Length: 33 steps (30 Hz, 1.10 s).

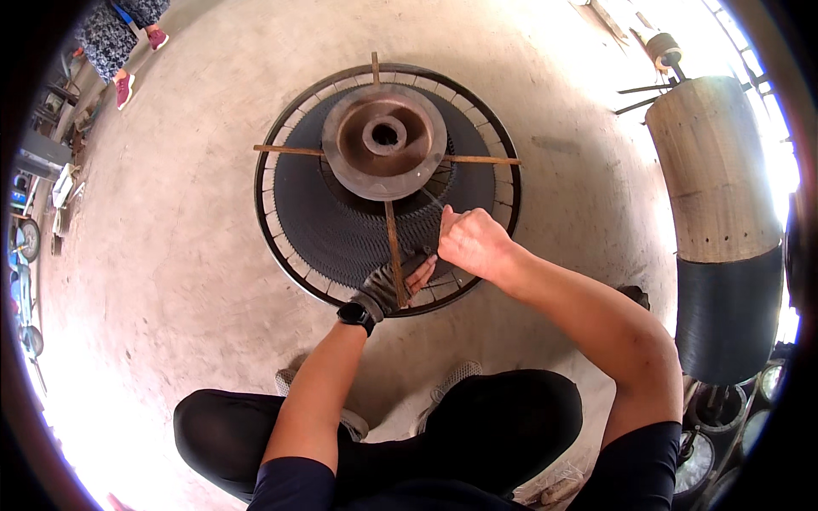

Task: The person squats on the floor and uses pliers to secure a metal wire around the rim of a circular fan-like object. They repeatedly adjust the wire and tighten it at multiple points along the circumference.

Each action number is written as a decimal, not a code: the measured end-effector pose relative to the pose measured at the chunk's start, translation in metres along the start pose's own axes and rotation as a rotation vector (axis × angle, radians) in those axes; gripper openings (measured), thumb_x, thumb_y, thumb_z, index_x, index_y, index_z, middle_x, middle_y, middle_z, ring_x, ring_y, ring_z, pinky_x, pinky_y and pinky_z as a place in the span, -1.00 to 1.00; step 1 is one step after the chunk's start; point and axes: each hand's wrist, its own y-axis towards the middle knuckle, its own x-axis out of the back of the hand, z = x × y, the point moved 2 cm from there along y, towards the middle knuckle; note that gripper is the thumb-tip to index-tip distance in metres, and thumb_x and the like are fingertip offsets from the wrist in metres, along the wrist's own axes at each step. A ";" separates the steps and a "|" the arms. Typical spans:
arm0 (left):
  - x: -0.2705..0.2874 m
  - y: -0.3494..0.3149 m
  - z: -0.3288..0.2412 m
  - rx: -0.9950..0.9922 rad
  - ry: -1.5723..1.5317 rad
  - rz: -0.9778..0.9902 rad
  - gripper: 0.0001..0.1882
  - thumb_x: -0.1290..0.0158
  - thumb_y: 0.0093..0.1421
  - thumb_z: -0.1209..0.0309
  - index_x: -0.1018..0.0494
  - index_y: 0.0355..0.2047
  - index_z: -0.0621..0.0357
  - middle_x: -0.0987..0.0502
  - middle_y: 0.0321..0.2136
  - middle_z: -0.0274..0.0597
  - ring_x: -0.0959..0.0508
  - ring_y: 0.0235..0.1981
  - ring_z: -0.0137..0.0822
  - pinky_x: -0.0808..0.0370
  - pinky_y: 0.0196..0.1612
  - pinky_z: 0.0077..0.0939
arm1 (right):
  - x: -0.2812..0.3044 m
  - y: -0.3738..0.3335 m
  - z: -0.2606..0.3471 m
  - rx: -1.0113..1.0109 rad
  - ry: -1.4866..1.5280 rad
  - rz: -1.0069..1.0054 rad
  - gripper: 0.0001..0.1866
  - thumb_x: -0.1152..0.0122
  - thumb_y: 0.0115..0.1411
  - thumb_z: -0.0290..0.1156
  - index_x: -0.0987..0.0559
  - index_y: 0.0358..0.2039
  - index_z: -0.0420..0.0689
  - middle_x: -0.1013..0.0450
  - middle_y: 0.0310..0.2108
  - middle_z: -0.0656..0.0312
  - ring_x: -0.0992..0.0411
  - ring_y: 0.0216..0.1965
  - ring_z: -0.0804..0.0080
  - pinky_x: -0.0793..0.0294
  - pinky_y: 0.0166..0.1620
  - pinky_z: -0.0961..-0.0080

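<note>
My left hand [394, 285], in a dark fingerless glove with a black watch at the wrist, lies by the near rim of a round frame [267, 213]. Its fingers are stretched out beside the near rusty bar [393, 243], against dark toothed mesh or sheet [315, 230] spread inside the frame. Just right of it, my bare right hand [474, 243] is closed in a fist. A thin metal rod [433, 199] runs from that fist toward the hub; its far end is hard to make out. A heavy rusty metal wheel [341, 166] sits on the crossed bars.
To the right stands a large cylinder [714, 170], tan above and black below. Several round containers [694, 460] crowd the lower right. Another person's legs [106, 43] show at the far left. A wheel [30, 241] and clutter line the left edge. My knees flank the near side.
</note>
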 end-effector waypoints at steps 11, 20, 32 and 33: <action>-0.001 0.000 0.001 -0.010 0.067 -0.063 -0.33 0.26 0.23 0.13 -0.17 0.30 0.18 -0.09 0.39 -0.13 -0.12 0.39 -0.24 -0.22 0.37 -0.16 | 0.022 0.013 -0.043 -0.148 0.321 0.089 -0.96 -0.25 -0.06 -0.51 -0.63 -0.59 -0.14 -0.57 -0.53 0.10 -0.61 -0.40 0.14 -0.61 -0.34 0.25; -0.006 -0.001 -0.002 -0.022 0.169 0.021 -0.37 0.34 0.25 0.21 -0.14 0.32 0.14 -0.07 0.41 -0.21 -0.07 0.41 -0.28 -0.22 0.35 -0.30 | 0.034 0.018 -0.038 -0.132 0.198 0.142 -0.94 -0.22 -0.08 -0.54 -0.63 -0.60 -0.12 -0.57 -0.52 0.14 -0.62 -0.40 0.21 -0.61 -0.38 0.32; -0.010 -0.001 -0.005 -0.096 0.425 0.078 -0.30 0.32 0.24 0.16 -0.07 0.35 0.23 -0.03 0.41 -0.06 -0.12 0.40 -0.18 -0.26 0.31 -0.32 | -0.004 -0.009 -0.022 -0.389 0.320 -0.119 -0.64 -0.17 0.05 -0.51 -0.56 -0.09 -0.25 -0.52 -0.54 0.07 -0.56 -0.54 0.12 -0.56 -0.47 0.25; 0.003 0.005 0.001 -0.102 0.285 0.072 -0.31 0.31 0.25 0.16 -0.06 0.35 0.25 -0.04 0.41 -0.02 -0.16 0.39 -0.14 -0.24 0.33 -0.31 | -0.006 -0.011 -0.023 -0.398 0.335 -0.117 -0.65 -0.16 0.06 -0.51 -0.58 -0.09 -0.23 -0.51 -0.55 0.07 -0.55 -0.55 0.12 -0.56 -0.47 0.25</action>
